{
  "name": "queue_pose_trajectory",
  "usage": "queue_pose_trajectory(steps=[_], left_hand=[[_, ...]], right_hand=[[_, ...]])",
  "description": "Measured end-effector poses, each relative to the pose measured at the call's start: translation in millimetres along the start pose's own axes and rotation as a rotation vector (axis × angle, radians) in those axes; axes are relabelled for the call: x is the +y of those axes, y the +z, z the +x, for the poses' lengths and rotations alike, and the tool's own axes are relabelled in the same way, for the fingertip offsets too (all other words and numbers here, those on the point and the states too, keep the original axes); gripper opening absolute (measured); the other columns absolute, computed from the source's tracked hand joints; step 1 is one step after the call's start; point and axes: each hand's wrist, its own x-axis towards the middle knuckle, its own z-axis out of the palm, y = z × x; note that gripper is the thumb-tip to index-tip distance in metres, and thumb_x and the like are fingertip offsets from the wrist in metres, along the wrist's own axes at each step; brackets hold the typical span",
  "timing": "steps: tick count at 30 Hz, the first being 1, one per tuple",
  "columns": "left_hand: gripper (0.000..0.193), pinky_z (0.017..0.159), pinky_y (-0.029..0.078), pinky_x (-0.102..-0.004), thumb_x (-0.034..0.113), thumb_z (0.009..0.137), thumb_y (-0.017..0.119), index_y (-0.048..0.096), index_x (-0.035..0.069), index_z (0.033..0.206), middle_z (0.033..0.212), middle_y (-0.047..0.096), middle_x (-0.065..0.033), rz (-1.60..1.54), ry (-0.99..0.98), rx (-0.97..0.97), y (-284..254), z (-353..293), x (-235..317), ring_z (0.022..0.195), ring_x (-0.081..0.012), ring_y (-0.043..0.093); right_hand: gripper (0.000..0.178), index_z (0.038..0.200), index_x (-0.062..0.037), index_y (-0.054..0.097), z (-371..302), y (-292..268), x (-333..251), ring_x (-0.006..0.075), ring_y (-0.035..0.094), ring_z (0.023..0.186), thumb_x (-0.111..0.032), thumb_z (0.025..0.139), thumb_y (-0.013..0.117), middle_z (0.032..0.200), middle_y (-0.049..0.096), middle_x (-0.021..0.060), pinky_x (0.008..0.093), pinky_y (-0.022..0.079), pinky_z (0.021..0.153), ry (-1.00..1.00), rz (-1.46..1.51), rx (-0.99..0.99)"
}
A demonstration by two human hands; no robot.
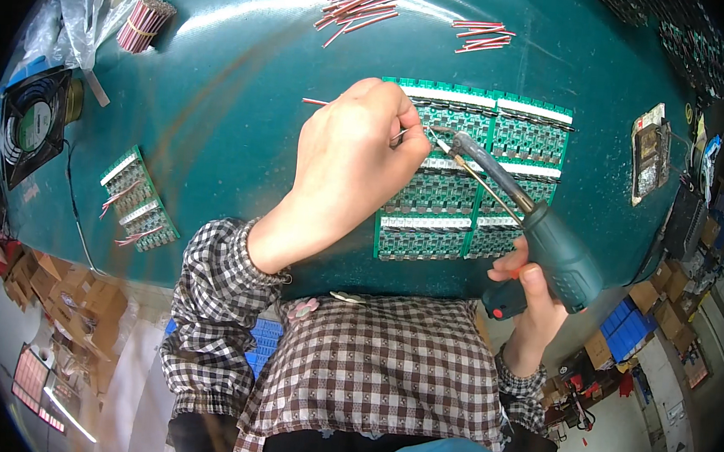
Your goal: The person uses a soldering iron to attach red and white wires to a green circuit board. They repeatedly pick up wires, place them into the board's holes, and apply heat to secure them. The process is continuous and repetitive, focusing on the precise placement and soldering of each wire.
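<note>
My left hand (356, 145) is closed in a pinch on a thin red-and-white wire (313, 101), whose tail sticks out to the left. The wire's other end shows at my fingertips, over a panel of green circuit boards (424, 246) with white strips and black parts. In my right hand (536, 308) is a dark green soldering gun (564, 255), gripped by its handle. A thin brass-coloured tube runs along its barrel. Its tip meets the boards' upper rows, right beside my left fingertips. Whether tip and wire touch I cannot tell.
Loose red-and-white wires (363, 1) lie at the far side, with a smaller group (483, 38) to their right. A banded wire bundle (145, 26), a plastic bag (99, 1) and a black fan (37, 124) stand left. Nearer is a small wired board (139, 200).
</note>
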Motion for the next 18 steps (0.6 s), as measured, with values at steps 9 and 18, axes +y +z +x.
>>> queue_pose_trajectory(steps=[9,18], left_hand=[[0.01,0.051,0.041,-0.029,0.002,0.069,0.067,0.059,0.004,0.074,0.066,0.053,-0.0035,0.011,0.019,0.003,0.9,-0.5,-1.2,0.057,-0.0152,0.051],[0.01,0.052,0.041,-0.0291,0.002,0.069,0.067,0.059,0.004,0.074,0.066,0.052,-0.0038,0.015,0.017,-0.002,0.7,-0.4,-0.9,0.057,-0.0154,0.051]], right_hand=[[0.036,0.109,0.0107,0.057,-1.7,-0.6,-0.2,0.0217,0.066,0.072,-0.01,0.082,0.069,0.08,0.064,0.014,0.0339,0.058,0.066,-0.007,-0.002,0.013],[0.036,0.109,0.0108,0.057,-1.0,-1.3,1.2,0.0219,0.066,0.073,-0.011,0.083,0.069,0.08,0.064,0.0136,0.034,0.058,0.066,-0.013,0.026,-0.014]])
